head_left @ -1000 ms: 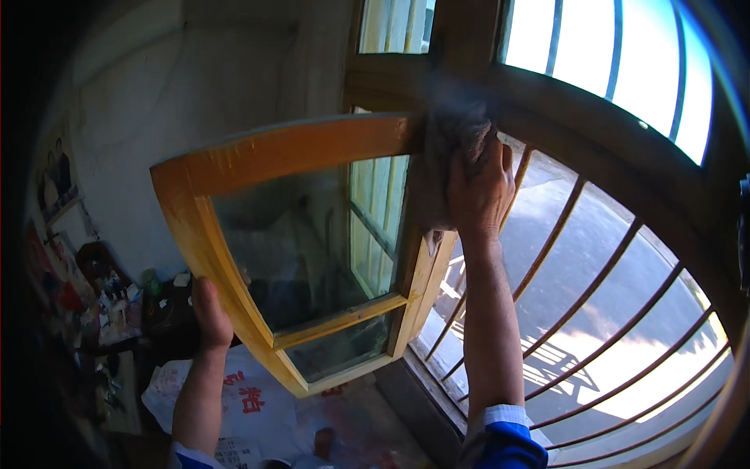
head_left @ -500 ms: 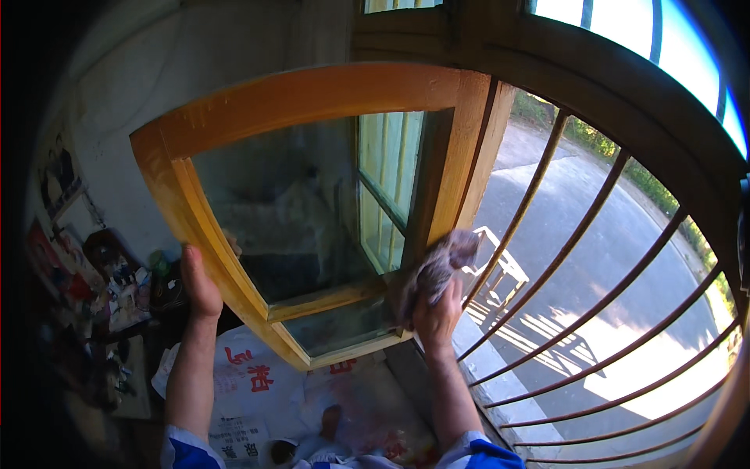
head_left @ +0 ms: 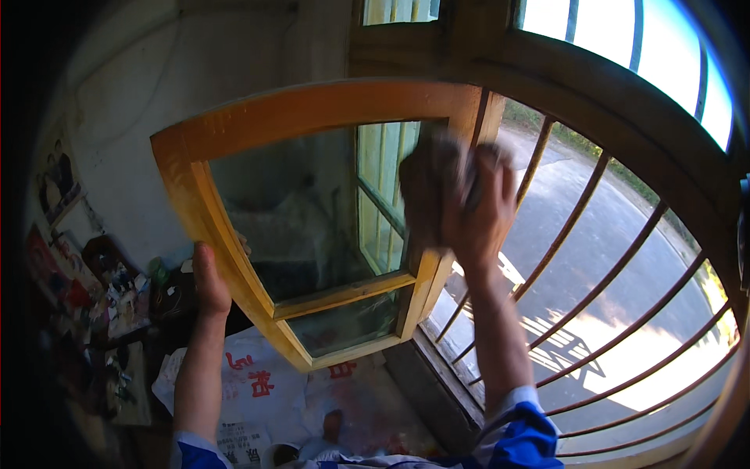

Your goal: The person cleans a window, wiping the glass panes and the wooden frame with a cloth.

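Note:
A wooden window sash (head_left: 312, 102) with orange-brown paint and two glass panes (head_left: 293, 227) stands swung open before me. My left hand (head_left: 211, 279) grips its left edge, thumb on the near side and fingertips partly showing behind. Bunched in my right hand (head_left: 480, 211) is a dark greyish cloth (head_left: 430, 191), blurred by motion. It is held over the upper part of the sash's right stile, covering that part of the wood and a strip of glass. Whether the cloth touches the wood I cannot tell.
Rusty metal bars (head_left: 574, 195) cross the window opening on the right, with a paved road (head_left: 625, 242) outside. At left, a cluttered table (head_left: 125, 305) holds small items beside a wall picture (head_left: 61, 176). White printed sacks (head_left: 266, 367) lie below the sash.
My right hand and the cloth have moved up along the sash's right stile from near its lower part. My left hand keeps its hold, and the view has shifted slightly.

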Motion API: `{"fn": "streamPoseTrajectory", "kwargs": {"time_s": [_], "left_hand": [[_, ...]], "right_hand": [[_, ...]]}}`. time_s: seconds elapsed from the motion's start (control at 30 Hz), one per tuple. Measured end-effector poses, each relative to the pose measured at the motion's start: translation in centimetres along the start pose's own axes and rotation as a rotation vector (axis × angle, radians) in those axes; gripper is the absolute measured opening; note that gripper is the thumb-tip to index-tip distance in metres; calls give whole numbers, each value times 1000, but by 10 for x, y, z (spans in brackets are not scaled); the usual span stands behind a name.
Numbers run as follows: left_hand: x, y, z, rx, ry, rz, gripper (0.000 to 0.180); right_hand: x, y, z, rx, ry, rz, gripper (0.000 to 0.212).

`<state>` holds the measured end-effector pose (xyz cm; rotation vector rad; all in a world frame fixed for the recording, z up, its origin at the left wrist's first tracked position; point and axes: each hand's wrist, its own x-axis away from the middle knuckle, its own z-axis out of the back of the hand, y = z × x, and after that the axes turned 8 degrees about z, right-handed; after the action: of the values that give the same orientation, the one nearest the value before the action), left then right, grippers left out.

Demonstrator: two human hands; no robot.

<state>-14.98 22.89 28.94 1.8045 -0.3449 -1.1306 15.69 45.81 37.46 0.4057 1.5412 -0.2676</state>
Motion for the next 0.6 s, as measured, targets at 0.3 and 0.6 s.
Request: {"fn": "streamPoseTrajectory", "kwargs": {"time_s": [0.3,0.6], "left_hand": [[-8,-16,8,-49,53,15,70],[-6,-8,2,-23,38,-9,68]], "right_hand": [[-5,10,-10,64,-39,99,30],[182,-23,11,-103,-256,-330,38]]}}
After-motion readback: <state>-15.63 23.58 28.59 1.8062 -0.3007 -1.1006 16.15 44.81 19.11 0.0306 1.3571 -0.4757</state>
